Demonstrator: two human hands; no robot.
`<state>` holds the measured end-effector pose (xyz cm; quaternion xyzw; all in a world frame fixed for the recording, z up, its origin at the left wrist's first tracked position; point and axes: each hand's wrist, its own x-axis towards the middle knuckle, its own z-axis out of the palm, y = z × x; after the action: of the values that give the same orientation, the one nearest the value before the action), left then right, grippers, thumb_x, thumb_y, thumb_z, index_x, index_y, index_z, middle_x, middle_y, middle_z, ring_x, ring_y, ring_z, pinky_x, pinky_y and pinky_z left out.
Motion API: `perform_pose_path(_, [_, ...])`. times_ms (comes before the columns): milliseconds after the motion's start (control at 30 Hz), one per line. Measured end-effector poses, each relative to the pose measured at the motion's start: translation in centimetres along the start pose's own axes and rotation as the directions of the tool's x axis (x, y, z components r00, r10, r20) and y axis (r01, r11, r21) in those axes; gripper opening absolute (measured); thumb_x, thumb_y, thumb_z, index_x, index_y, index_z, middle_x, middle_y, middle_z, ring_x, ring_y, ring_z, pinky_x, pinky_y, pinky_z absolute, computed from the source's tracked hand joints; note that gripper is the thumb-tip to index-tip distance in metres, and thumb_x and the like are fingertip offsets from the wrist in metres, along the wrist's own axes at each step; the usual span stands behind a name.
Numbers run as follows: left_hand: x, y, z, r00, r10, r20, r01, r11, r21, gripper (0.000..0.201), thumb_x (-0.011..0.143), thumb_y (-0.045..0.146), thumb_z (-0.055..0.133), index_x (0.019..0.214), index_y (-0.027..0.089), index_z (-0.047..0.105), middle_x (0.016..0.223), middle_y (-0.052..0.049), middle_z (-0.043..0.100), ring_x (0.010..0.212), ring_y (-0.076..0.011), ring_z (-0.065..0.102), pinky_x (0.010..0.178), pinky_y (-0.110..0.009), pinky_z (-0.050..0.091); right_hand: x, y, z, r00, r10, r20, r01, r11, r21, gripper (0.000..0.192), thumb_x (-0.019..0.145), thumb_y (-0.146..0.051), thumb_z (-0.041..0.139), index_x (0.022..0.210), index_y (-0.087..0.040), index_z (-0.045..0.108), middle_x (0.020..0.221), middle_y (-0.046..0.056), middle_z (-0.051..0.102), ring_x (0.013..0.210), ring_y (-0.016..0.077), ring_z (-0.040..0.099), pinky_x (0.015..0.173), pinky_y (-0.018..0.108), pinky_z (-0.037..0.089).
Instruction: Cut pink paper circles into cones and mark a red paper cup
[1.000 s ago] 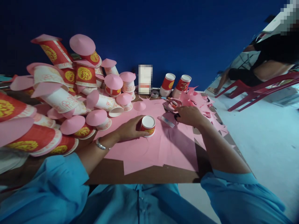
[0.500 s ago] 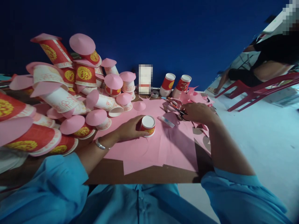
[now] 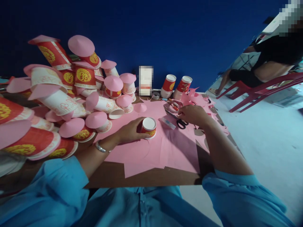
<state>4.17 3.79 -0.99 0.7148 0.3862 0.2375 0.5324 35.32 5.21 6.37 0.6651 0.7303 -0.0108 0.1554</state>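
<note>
My left hand (image 3: 132, 130) is closed around the side of a red cup (image 3: 150, 130), which stands upside down with its white base up, in front of the middle of my body. My right hand (image 3: 193, 115) lies to the right of this cup and somewhat farther from me, with the fingers bent and pointing left. I cannot tell if it grips something.

The scissors (image 3: 181, 123) are just beside my right fingers, on the near side, so the right hand is nearer to them than the left. Their long axis runs slanting: the black handles are toward me and to the right, the blades go away to the left. Beyond the fingers there is a pink ring (image 3: 169, 107), and a clear tube (image 3: 167, 123) lies between the cup and the scissors.

Pink sheets (image 3: 180, 159) cover much of the brown surface (image 3: 106, 176). On the left is a large pile of cups with pink cone hats (image 3: 113, 83); at the right, paper scraps (image 3: 197, 98). A blue wall (image 3: 151, 37) closes the far side. To the right, a person (image 3: 279, 47) sits on a red chair (image 3: 258, 91).
</note>
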Motion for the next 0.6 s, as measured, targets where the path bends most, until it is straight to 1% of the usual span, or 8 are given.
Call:
perform_pose_path(67, [0.0,-0.1,0.0,1.000,0.009,0.003,-0.009,1.000,-0.005,0.074,0.074,0.052,0.092,0.137,0.024,0.065,0.126,-0.009,0.076,0.115,-0.0323,0.071,0.092,-0.045,0.061,0.1,-0.1,0.0,0.998,0.044,-0.040,-0.045,0.999,-0.025,0.034,0.101,-0.029,0.051,0.118,-0.024,0.079,0.126,0.012,0.079,0.114,0.0329,0.074,0.089,0.039,0.054])
perform_pose_path(167, [0.1,-0.1,0.0,1.000,0.010,0.009,-0.010,1.000,0.013,0.074,0.074,0.053,0.092,0.137,0.025,0.065,0.128,-0.008,0.075,0.118,-0.0321,0.070,0.096,-0.046,0.060,0.2,-0.2,0.2,0.988,0.108,-0.107,-0.116,0.990,-0.075,0.039,0.105,-0.028,0.043,0.120,-0.017,0.078,0.122,0.019,0.079,0.112,0.0345,0.075,0.087,0.039,0.055])
perform_pose_path(233, [0.0,-0.1,-0.1,1.000,0.000,0.008,0.000,1.000,0.030,0.074,0.074,0.053,0.092,0.137,0.026,0.065,0.129,-0.008,0.075,0.119,-0.0324,0.070,0.096,-0.045,0.060,0.3,-0.1,0.3,0.982,0.138,-0.128,-0.151,0.984,-0.099,0.043,0.106,-0.028,0.040,0.122,-0.013,0.077,0.119,0.022,0.079,0.111,0.0348,0.076,0.086,0.038,0.056])
perform_pose_path(333, [0.0,0.1,-0.1,1.000,-0.015,0.008,0.014,0.999,0.040,0.074,0.074,0.053,0.091,0.137,0.026,0.064,0.131,-0.008,0.075,0.120,-0.0326,0.070,0.096,-0.045,0.060,0.2,0.2,0.3,0.984,0.142,-0.109,-0.156,0.979,-0.132,0.043,0.106,-0.025,0.040,0.122,-0.011,0.077,0.120,0.024,0.078,0.112,0.0361,0.076,0.085,0.040,0.056])
perform_pose_path(433, [0.0,0.2,-0.1,1.000,-0.020,0.010,0.019,0.999,0.030,0.075,0.074,0.053,0.092,0.138,0.026,0.064,0.130,-0.008,0.075,0.120,-0.0321,0.070,0.095,-0.044,0.060,0.1,0.5,0.4,0.990,0.116,-0.082,-0.129,0.976,-0.175,0.041,0.103,-0.022,0.041,0.121,-0.009,0.076,0.121,0.025,0.078,0.112,0.0377,0.076,0.084,0.041,0.057])
perform_pose_path(500, [0.0,0.2,-0.1,1.000,-0.028,0.012,0.028,0.999,0.027,0.075,0.074,0.053,0.091,0.138,0.026,0.064,0.129,-0.008,0.075,0.118,-0.0319,0.070,0.094,-0.044,0.061,0.1,0.6,0.6,0.993,0.104,-0.064,-0.114,0.974,-0.194,0.040,0.102,-0.023,0.045,0.122,-0.009,0.076,0.119,0.027,0.078,0.111,0.0387,0.076,0.085,0.042,0.057])
perform_pose_path(600, [0.0,0.1,-0.1,1.000,-0.020,-0.002,0.020,0.999,0.034,0.074,0.073,0.052,0.092,0.137,0.026,0.065,0.128,-0.008,0.076,0.117,-0.0319,0.071,0.097,-0.045,0.059,0.3,0.7,1.0,0.993,0.105,-0.062,-0.116,0.973,-0.201,0.038,0.099,-0.026,0.052,0.121,-0.008,0.076,0.117,0.028,0.078,0.111,0.0407,0.076,0.086,0.044,0.057])
